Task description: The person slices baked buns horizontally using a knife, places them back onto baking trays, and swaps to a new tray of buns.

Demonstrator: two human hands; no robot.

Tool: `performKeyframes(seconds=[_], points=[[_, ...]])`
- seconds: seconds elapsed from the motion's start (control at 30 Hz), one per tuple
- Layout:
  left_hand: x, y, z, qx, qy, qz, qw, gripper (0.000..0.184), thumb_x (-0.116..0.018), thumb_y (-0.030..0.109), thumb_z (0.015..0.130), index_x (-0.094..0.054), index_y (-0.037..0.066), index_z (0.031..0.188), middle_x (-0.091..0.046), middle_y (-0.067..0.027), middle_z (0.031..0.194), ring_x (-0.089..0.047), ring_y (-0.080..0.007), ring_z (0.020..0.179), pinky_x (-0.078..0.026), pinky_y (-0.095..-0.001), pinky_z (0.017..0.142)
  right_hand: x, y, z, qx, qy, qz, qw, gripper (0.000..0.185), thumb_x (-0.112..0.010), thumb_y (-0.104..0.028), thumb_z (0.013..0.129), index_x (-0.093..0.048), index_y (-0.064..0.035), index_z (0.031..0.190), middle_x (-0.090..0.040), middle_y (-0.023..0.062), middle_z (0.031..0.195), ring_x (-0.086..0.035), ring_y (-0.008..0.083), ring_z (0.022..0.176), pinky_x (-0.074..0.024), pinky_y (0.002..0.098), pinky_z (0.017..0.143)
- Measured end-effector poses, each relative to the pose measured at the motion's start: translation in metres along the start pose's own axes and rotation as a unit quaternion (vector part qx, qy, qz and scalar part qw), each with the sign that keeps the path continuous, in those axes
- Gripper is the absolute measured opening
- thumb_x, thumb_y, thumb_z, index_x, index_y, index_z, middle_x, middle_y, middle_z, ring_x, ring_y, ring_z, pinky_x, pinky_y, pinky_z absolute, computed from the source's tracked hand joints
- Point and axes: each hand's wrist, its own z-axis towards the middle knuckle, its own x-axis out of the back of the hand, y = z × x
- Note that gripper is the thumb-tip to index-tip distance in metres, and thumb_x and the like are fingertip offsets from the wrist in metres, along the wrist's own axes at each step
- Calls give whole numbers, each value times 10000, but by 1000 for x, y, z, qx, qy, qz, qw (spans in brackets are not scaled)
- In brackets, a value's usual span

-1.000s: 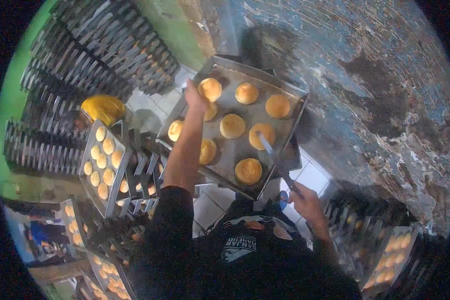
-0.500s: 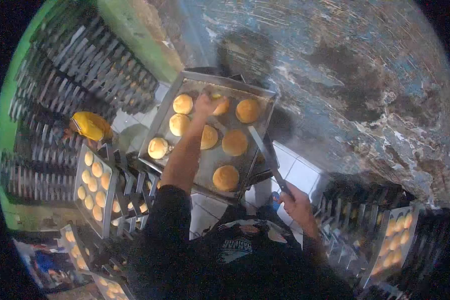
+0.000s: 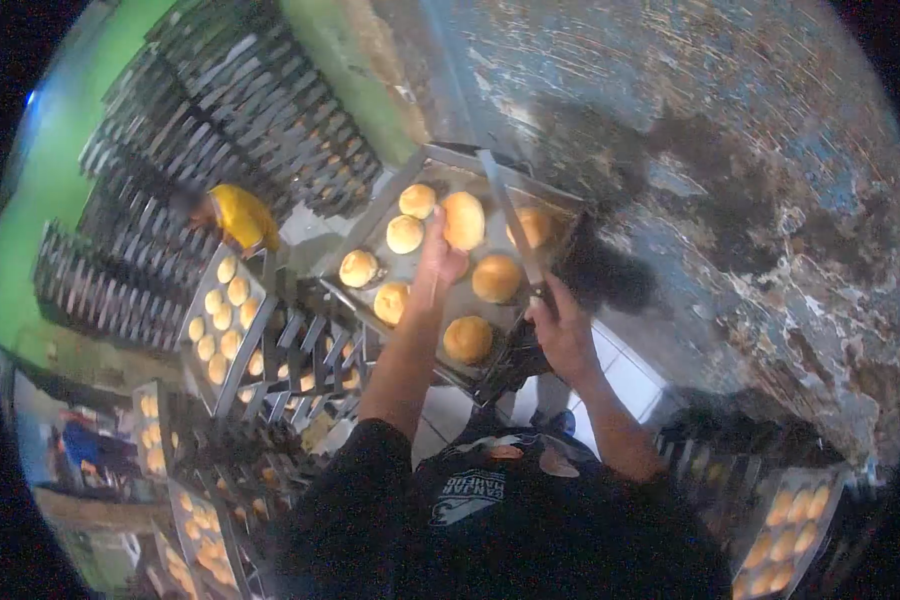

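Observation:
My left hand (image 3: pixel 444 257) holds a round golden bun (image 3: pixel 463 221) raised over a metal tray (image 3: pixel 422 358). Closed round the dark handle of a long knife (image 3: pixel 508 215) is my right hand (image 3: pixel 562 325), at the tray's right side. The blade points up and away, just right of the held bun. Several more buns rest on the tray, among them one (image 3: pixel 496 278) near the knife handle and one (image 3: pixel 468 340) at the near end.
A person in a yellow shirt (image 3: pixel 242 216) is at the left by stacked trays (image 3: pixel 210 110). Bun trays (image 3: pixel 213 392) stand at the left, with another (image 3: pixel 785 540) at the lower right. A stained wall (image 3: pixel 730 200) rises at the right.
My left hand first moved away from the tray's left edge onto a bun, and now has it lifted. The knife has swung upright beside that bun as my right hand came up and inward.

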Motion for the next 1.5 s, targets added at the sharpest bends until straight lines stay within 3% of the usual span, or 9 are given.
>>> performKeyframes(seconds=[0.03, 0.1, 0.4, 0.5, 1.03, 1.13, 1.3, 1.37, 1.5], points=[[-4, 1, -9, -7, -4, -32, 999, 514, -639, 490, 968, -579, 122, 1321, -672, -51, 1249, -647, -216, 1133, -529, -414, 979, -3, -6, 2, 3, -8, 2, 1000, 474, -536, -194, 1032, -459, -36, 1473, -672, 70, 866, -621, 134, 676, -514, 302, 621], [-12, 5, -22, -19, -56, -65, 996, 543, -635, 527, 957, -586, 137, 1331, -672, -30, 1262, -654, -217, 1129, -525, -411, 992, -6, -16, 5, 81, 0, -52, 995, 477, -591, -129, 970, -512, -23, 1428, -712, 218, 1027, -707, 379, 908, -534, 446, 831], [-24, 15, -44, -65, -53, -53, 995, 530, -640, 512, 959, -566, 144, 1332, -672, -25, 1232, -661, -214, 1104, -548, -407, 955, -4, -33, -6, 124, -26, -10, 992, 474, -584, -128, 965, -518, -9, 1419, -685, 279, 969, -688, 434, 872, -527, 481, 759], [-24, 19, -49, -53, -33, -47, 997, 524, -656, 487, 957, -560, 138, 1336, -672, -31, 1226, -658, -215, 1104, -552, -421, 954, 2, -33, -19, 107, -31, -44, 993, 442, -554, -130, 1006, -515, 16, 1421, -731, 211, 896, -744, 248, 833, -551, 350, 772], [-52, 19, -76, -58, -190, 106, 974, 640, -812, 331, 858, -510, 100, 1373, -657, -35, 1166, -666, -193, 1066, -577, -410, 944, 23, -43, -20, 53, -20, -69, 996, 433, -570, -97, 988, -540, 28, 1401, -690, 217, 1121, -720, 237, 873, -555, 346, 800], [-52, 38, -81, -81, -166, 72, 980, 617, -822, 304, 847, -533, 77, 1343, -668, -39, 1126, -681, -192, 1026, -593, -382, 902, 30, -22, -30, 247, 35, -180, 951, 431, -583, -106, 985, -547, 41, 1390, -701, 214, 1068, -704, 214, 858, -554, 348, 788], [-56, 27, -87, -33, -186, 152, 970, 621, -859, 306, 797, -554, 91, 1293, -678, -34, 1122, -691, -180, 1009, -602, -358, 873, 32, -50, -30, 62, -29, -45, 997, 448, -612, -110, 962, -563, 37, 1383, -717, 204, 998, -683, 187, 860, -541, 341, 804], [-63, 24, -88, -35, -191, 166, 967, 668, -891, 378, 761, -563, 98, 1272, -684, -20, 1097, -699, -163, 971, -604, -330, 851, 44, -68, -24, 37, -50, -62, 996, 444, -608, -104, 963, -566, 28, 1384, -720, 187, 985, -683, 180, 855, -540, 339, 805], [-57, 51, -90, -49, -181, 105, 977, 534, -835, 233, 816, -566, 69, 1247, -687, -56, 1134, -697, -206, 1031, -586, -376, 924, 49, -37, -35, 77, -70, -112, 988, 439, -607, -105, 966, -572, 4, 1390, -727, 163, 946, -682, 167, 836, -541, 338, 799]])
